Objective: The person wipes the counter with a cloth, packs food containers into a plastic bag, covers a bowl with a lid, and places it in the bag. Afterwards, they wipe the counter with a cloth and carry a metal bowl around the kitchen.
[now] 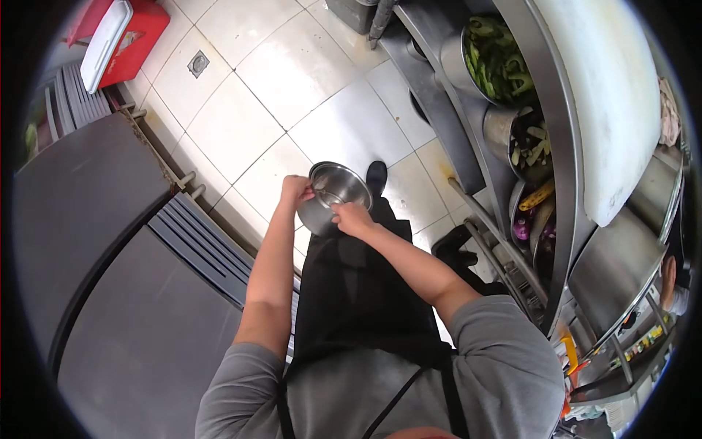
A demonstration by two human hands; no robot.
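Note:
Between my two hands a round steel pot (316, 214) is held in front of my black apron, above the tiled floor. Its opening is tilted up, and the inside looks bare and shiny. My left hand (297, 189) grips the rim on the left side with closed fingers. On the near right side, my right hand (352, 219) is closed at the rim, its thumb towards the inside.
A red cooler (139, 44) with a white lid stands at the upper left. Grey cabinets (139, 314) fill the left. Right, a metal shelf (559, 146) holds containers of green vegetables (497, 62) and eggplants. At the far right edge shows another person's hand (668, 282).

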